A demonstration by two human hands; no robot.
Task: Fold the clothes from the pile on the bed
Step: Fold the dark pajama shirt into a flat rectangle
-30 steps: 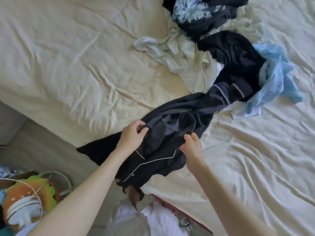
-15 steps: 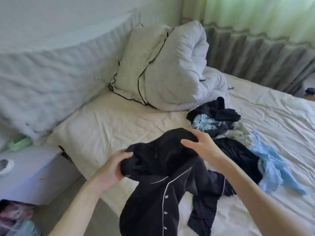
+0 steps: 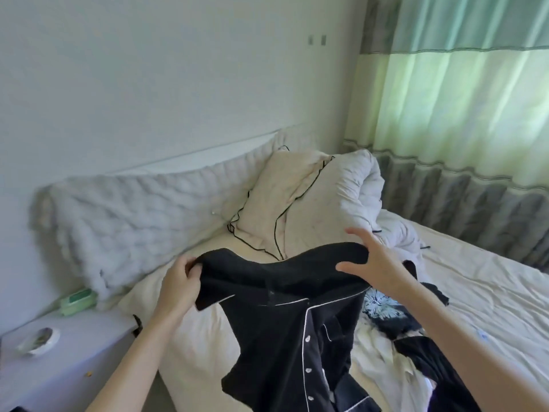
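The black shirt (image 3: 291, 319) with white piping and white buttons hangs in the air above the near edge of the bed (image 3: 475, 292), stretched between both hands at its top edge. Its body drapes downward out of the bottom of the view.

The left hand (image 3: 178, 285) is at the left end of the top edge. Its fingers are curled around a bunch of the black fabric and grip it; the thumb lies over the cloth.

The right hand (image 3: 377, 267) is at the right end of the top edge. The fingers are spread and nearly straight, extended above and past the fabric. The thumb reaches across the front of the cloth. Whether the thumb pinches the shirt or the cloth only rests over the hand cannot be told.

The pile of clothes (image 3: 395, 325) lies on the bed sheet just right of the shirt and below the right forearm, with dark, patterned and white pieces mixed.
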